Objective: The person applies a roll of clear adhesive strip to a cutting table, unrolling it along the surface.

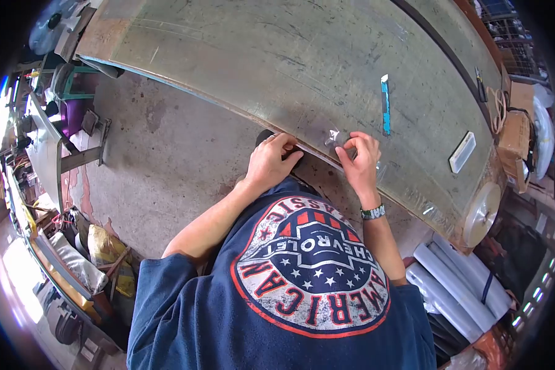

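Note:
My left hand (271,161) is at the front edge of the worktable (228,68), fingers curled and thumb near the fingertips. What it pinches, if anything, is too small to make out. My right hand (361,159), with a watch on the wrist, is over the same edge, thumb and forefinger drawn together at a piece of clear plastic film (333,137). The film is crinkled and shiny, and its outline is hard to see. A thin pale strip (319,155) runs along the table edge between both hands.
A blue cutter knife (386,106) and a white-edged rectangular block (462,152) lie on the table. At its right end are a tape roll (482,214), pliers (480,85) and a cardboard box (515,132). Wrapped rolls (453,287) lie below right.

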### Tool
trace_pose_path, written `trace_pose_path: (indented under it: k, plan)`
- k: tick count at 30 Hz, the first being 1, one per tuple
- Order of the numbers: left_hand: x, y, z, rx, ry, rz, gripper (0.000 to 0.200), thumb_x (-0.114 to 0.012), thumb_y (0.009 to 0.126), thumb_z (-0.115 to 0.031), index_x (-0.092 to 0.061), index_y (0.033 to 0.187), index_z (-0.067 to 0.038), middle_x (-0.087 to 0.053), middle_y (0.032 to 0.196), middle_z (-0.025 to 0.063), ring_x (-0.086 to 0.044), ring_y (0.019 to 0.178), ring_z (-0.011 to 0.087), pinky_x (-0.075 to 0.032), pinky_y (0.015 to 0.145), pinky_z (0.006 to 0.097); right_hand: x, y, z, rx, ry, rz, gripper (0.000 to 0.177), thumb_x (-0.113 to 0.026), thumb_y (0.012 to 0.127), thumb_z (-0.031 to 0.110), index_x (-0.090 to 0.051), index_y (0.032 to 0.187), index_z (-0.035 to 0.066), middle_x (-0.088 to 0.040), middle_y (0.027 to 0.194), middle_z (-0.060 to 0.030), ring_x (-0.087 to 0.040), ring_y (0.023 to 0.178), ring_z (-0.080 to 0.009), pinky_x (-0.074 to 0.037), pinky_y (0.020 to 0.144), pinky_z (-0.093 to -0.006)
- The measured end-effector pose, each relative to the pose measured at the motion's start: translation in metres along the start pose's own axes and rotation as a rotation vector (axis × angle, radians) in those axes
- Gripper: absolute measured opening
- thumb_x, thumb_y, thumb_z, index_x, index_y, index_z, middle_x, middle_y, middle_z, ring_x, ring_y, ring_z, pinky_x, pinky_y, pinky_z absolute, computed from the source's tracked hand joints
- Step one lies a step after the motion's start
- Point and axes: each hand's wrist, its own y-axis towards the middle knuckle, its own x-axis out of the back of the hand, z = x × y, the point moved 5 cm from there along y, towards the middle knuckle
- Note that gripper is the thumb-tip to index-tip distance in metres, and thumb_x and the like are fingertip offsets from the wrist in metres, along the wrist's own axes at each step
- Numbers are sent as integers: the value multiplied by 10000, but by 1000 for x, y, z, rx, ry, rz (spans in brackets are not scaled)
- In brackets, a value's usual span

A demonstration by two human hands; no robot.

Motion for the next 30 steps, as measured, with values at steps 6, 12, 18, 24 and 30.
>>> trace_pose_path:
  k: [6,12,18,24,30]
  plan:
    - [-23,14,-7,162,-435,65,710,-867,849,-217,-520,1392,81,-686,1192,216,-734,1029,219,-588,859,320,18,-3,9,-220,438,239,220,-779,882,97,-653,1049,27,-717,889,-70,-682,842,-223,-514,773,-355]
    - [-47,25,-18,354,-726,425,786,-858,877,-215,-447,1478,82,-658,1216,190,-719,934,192,-568,821,268,28,-12,12,-237,672,457,373,-742,929,74,-644,1285,18,-716,927,-22,-656,862,-108,-522,791,-280]
    - [-49,13,-6,531,-659,697,688,-740,962,-467,-560,1393,38,-682,1197,180,-698,976,223,-560,847,304,37,-8,13,-254,838,499,438,-710,954,52,-591,1375,29,-662,979,16,-604,876,-81,-503,810,-245]
    - [-76,12,-23,502,-1065,812,555,-679,996,-476,-614,1288,-8,-692,1133,122,-679,998,250,-538,901,372,43,9,21,-253,963,556,490,-678,951,-17,-539,1420,9,-658,1000,3,-605,882,-61,-487,779,-220]
    - [-58,52,-21,295,-1167,549,322,-823,885,-102,-631,1144,-111,-653,891,-26,-630,772,105,-503,686,263,31,27,14,-298,873,440,524,-665,938,-43,-507,1437,-22,-653,957,-7,-603,849,-55,-471,751,-205]
